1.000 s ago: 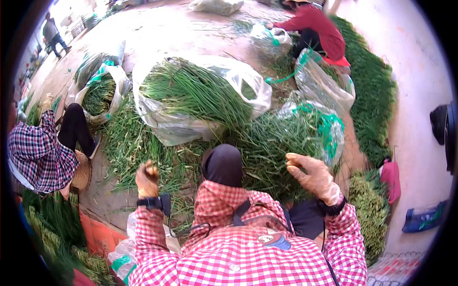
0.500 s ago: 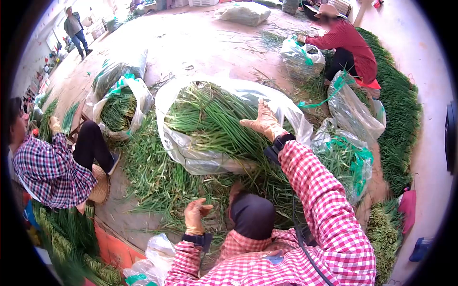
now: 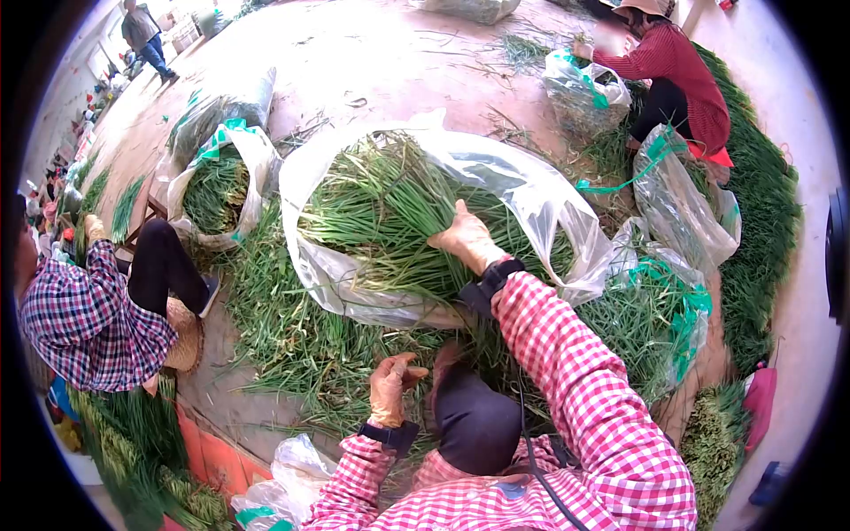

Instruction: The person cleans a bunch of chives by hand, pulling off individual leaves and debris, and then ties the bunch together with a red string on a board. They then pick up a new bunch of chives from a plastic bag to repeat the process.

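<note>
A wide clear plastic bag (image 3: pixel 312 168) lies with its mouth toward me, stuffed with long green stalks (image 3: pixel 381 208) that look like chives or scallions. My right hand (image 3: pixel 467 241), in a tan glove, rests against the stalks at the bag's right side. Its visible fingers are spread, and some are hidden behind the hand. Low in front of me, beside my knee, my left hand (image 3: pixel 388 391) is gloved too. Its fingers are bent but apart, with nothing seen between them. Loose green stalks (image 3: pixel 292 327) cover the floor below the bag.
A person in a checked shirt (image 3: pixel 97 310) sits at left near a smaller filled bag (image 3: pixel 257 190). Another person in red (image 3: pixel 677 84) crouches at upper right by a bag (image 3: pixel 575 102). More filled bags (image 3: pixel 677 208) and a long row of greens (image 3: pixel 761 212) line the right.
My right hand has moved left and slightly down over the stalks, and the bag's mouth has spread wider. My left hand has shifted a little right. The view has also shifted slightly.
</note>
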`<state>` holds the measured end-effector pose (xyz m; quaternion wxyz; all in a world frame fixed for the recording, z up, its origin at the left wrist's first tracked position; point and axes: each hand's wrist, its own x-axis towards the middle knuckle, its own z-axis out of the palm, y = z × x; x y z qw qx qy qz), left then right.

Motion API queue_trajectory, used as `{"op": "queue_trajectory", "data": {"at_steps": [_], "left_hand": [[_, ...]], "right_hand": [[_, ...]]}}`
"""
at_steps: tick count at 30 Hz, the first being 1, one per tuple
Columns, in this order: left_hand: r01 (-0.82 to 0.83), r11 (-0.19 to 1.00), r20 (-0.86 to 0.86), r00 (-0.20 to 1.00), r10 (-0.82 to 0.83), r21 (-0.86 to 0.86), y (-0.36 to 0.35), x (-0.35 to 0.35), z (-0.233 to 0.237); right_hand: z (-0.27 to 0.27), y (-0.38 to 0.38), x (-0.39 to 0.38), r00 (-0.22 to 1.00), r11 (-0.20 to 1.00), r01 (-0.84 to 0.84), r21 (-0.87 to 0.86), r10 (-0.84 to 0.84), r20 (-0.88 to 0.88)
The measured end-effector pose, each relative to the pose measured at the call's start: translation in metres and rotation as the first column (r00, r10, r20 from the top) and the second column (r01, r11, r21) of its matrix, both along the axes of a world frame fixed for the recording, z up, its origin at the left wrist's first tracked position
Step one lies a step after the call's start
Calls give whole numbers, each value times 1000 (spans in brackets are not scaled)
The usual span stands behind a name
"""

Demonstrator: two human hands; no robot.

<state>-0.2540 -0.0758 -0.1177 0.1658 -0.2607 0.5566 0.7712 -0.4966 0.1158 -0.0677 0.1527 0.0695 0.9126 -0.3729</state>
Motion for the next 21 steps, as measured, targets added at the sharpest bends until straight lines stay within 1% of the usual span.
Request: {"op": "queue_trajectory", "data": {"at_steps": [1,2,3,4,5,6,7,9,10,11,13,14,16,17,19,20,21], "left_hand": [[5,1000,-9,1000,-5,8,0,0,-1],[9,1000,-24,1000,-9,11,-2,1,1],[-8,1000,-25,1000,8,7,-5,1,2],[-23,1000,-26,999,23,4,-9,1,4],[-33,999,-25,999,33,2,-12,2,6],[-43,999,-40,998,42,-30,-15,2,9],[-50,997,-60,997,46,-59,-17,0,12],[-49,998,-92,995,47,-26,-20,-5,15],[-30,999,-145,989,27,-18,-19,-9,20],[1,1000,-207,978,-4,-13,-17,-13,26],[37,997,-293,954,-55,-66,2,-22,64],[53,998,-341,938,-56,-18,13,-26,83],[168,985,-502,849,-164,-37,44,-29,128],[212,976,-577,791,-204,-54,59,-28,152],[366,931,-606,741,-288,4,92,-19,194],[439,897,-621,717,-316,52,106,-17,207],[511,854,-637,692,-341,98,120,-14,216]], "right_hand": [[0,15,-1,992,987,-73,-146,58,-109],[2,29,-2,994,880,-95,-465,110,5],[28,35,10,999,941,-38,-338,43,5],[44,49,13,977,862,22,-507,88,193],[57,65,17,919,755,122,-644,160,361],[65,76,32,916,656,99,-749,234,326],[71,83,51,919,529,151,-835,237,316],[78,93,93,932,233,225,-946,230,279],[81,97,107,939,119,164,-979,286,192],[77,101,117,933,25,80,-996,349,84],[96,102,148,953,-44,38,-998,303,23],[106,105,162,956,-20,34,-999,293,26],[130,110,183,957,34,21,-999,289,30],[147,109,193,982,229,-29,-973,186,15],[179,107,213,997,586,-56,-808,-6,-73],[189,113,220,1000,749,4,-663,-7,-2],[196,111,231,992,816,-8,-578,-68,-110]]}}
